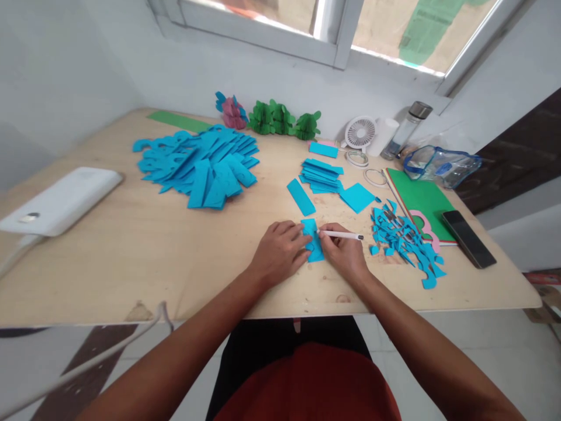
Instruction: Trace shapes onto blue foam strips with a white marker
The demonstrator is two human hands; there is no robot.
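Note:
A small blue paper piece lies flat on the wooden table in front of me. My left hand rests over its left edge, fingers spread and pressing it down. In my right hand a white pen is gripped, its tip end at the paper's right side and its dark end pointing right. Just beyond the hands are a loose blue strip, a stack of blue paper pieces and a blue square.
A large pile of blue cutouts spreads at the back left. Blue scraps lie right, beside a green folder and a phone. Green paper decorations, a small fan and a bottle line the wall. A white device sits left.

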